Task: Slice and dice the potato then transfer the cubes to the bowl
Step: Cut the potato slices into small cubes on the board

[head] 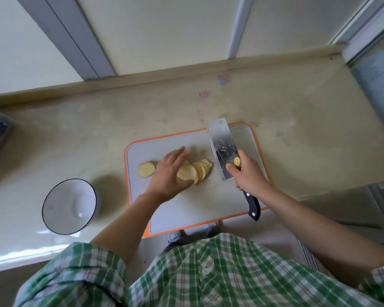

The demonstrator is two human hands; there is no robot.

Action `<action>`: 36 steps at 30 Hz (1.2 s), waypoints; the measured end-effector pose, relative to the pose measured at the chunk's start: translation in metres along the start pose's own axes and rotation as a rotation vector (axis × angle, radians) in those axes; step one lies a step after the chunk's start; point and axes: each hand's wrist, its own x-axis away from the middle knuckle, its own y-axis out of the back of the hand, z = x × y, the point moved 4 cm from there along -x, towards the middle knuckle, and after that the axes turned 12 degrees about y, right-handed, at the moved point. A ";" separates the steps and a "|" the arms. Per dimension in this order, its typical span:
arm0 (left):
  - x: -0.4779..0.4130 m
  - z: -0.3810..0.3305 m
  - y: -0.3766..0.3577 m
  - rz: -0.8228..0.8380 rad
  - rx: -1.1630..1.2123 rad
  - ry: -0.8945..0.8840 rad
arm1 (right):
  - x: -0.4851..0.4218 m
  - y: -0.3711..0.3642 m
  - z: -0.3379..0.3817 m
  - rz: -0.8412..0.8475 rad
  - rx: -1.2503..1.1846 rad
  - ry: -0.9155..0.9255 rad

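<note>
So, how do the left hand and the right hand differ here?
The left hand lies with straight fingers over the potato slices; the right hand curls round the cleaver. The left hand looks blurred, the right hand sharp. Both are over the cutting board.

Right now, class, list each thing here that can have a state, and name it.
Potato: sliced into rounds, undiced, on the board.
Bowl: upright, no cubes inside.
Cleaver: held right of the potato.
Left hand: open, over the potato.
Right hand: grips the cleaver.
</note>
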 end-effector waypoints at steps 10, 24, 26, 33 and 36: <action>-0.013 -0.035 -0.040 -0.058 -0.506 0.141 | 0.001 0.012 -0.012 -0.036 0.003 -0.025; -0.024 -0.022 -0.036 0.027 -0.418 0.027 | -0.014 0.015 -0.020 0.002 -0.036 -0.040; -0.023 -0.021 -0.035 0.046 -0.390 0.033 | -0.016 0.015 -0.017 0.019 -0.024 -0.030; -0.023 -0.020 -0.031 0.043 -0.344 0.057 | -0.009 -0.001 -0.012 0.128 0.049 0.031; -0.022 -0.021 -0.032 0.033 -0.324 0.077 | -0.004 -0.009 -0.012 0.150 0.048 0.035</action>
